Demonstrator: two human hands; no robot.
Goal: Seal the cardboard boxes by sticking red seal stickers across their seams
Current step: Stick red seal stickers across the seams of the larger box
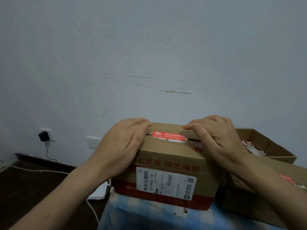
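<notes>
Hands flank one closed cardboard box (167,165) standing on the blue checked desk (149,213). Going from the left: the left hand (123,140) lies flat with fingers pressed together over the box's top left end, likely holding the flaps down. Between the hands, one red seal sticker (168,136) lies along the top seam, probably just stuck and being held flat. The right hand (214,136) rests the same way, fingers together, on the right end. Further right stand two more boxes: an open box (265,143) behind and another box (274,178) partly hidden by the forearm.
</notes>
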